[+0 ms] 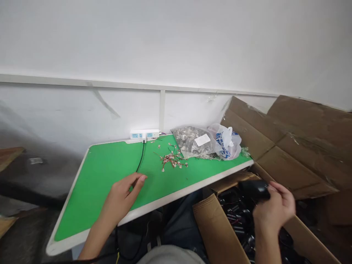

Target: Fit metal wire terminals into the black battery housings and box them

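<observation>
My left hand (121,196) hovers above the green table top (110,157), thumb tip close against the curled index finger. Whatever it may hold is hidden. A black power cord (141,157) runs down behind this hand, and I cannot tell if they touch. My right hand (275,207) grips a smooth black plastic casing (254,189), blurred by motion, above an open cardboard box (220,229). Inside the box are many dark glossy parts (239,220) with thin red wires. On the table lies a loose pile of short brown-red wires with small white ends (172,159).
A white power strip (144,134) sits at the table's back edge by the wall. Beside the wires rest a clear bag of small parts (192,141) with a white label and a white-blue plastic bag (228,143). Large cardboard flaps (291,157) stand at the right.
</observation>
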Tool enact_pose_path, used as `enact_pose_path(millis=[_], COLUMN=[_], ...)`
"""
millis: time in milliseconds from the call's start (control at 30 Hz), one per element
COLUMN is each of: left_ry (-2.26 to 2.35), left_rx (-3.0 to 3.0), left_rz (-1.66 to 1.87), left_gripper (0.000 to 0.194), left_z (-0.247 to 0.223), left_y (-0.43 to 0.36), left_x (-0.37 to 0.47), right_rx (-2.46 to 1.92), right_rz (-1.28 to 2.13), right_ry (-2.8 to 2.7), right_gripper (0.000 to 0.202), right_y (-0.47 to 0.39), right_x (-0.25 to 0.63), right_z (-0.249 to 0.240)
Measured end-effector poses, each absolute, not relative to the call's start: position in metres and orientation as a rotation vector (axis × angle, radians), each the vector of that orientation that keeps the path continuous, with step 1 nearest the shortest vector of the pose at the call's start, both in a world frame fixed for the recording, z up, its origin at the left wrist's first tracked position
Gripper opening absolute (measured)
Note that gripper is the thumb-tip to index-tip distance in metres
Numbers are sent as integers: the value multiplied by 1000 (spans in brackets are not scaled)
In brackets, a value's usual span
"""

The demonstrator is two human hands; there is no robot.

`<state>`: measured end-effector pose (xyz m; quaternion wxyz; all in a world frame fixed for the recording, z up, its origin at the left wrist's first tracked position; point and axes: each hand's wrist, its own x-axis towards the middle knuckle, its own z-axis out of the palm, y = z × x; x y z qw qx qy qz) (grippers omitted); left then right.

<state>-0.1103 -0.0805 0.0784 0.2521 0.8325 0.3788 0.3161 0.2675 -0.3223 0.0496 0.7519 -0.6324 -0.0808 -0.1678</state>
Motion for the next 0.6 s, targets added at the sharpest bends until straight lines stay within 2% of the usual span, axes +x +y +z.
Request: enact_pose_path(millis=[67,167,400,567,600], left_ry=[859,635,205,374,398], left_rx=[2312,2346,2046,2106,2219], left_rz=[831,763,826,1284,1325], left_gripper=[45,41,74,45,45], left_z=[83,89,61,26,21], left_y=[-70,-57,-4,43,50], left_x=[-83,-50,-7,-21,-27], right_rx=[-1195,-972,-724,-725,-741], right_rz=[-238,150,899,1264,1300], right_ry=[-161,-241,-240,-298,-332], right_gripper=[22,25,22,27,31], right_y=[-285,-230,-103,-15,0], right_x=[253,230,190,172,169], right_z=[67,80,71,62,59])
